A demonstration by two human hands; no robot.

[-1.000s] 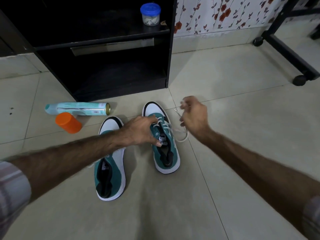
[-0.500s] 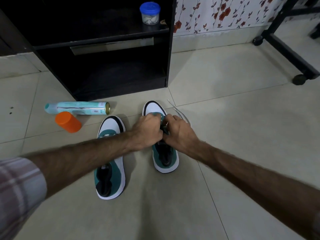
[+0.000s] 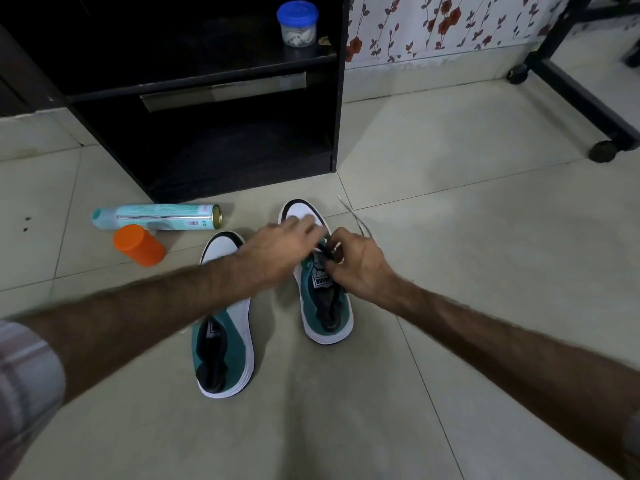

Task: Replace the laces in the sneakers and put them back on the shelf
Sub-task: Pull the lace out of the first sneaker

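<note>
A head-worn camera looks down at a pale tiled floor where 2 teal-and-white sneakers lie side by side, toes pointing toward 12 o'clock. The left sneaker sits nearer the viewer, at about 7 o'clock from the centre of the scene, and the left forearm crosses over its toe. The right sneaker sits just beside it, a little farther away.

Both hands meet over the lacing area of the right sneaker. The left hand is blurred; its fingers reach forward over the white toe, fairly straight, and whether they pinch anything cannot be told. The right hand has its fingers curled, pinching at the white lace near the shoe's tongue. A loose end of that lace trails across the floor toward 1 o'clock from the hands.

At 10 o'clock from the sneakers, a pale green spray can lies on its side, and an orange cap lies touching or just beside it.

At 12 o'clock stands a black shelf unit with open compartments. A small clear jar with a blue lid stands on its upper shelf. At 2 o'clock, a black frame on wheels stands before a flowered wall.
</note>
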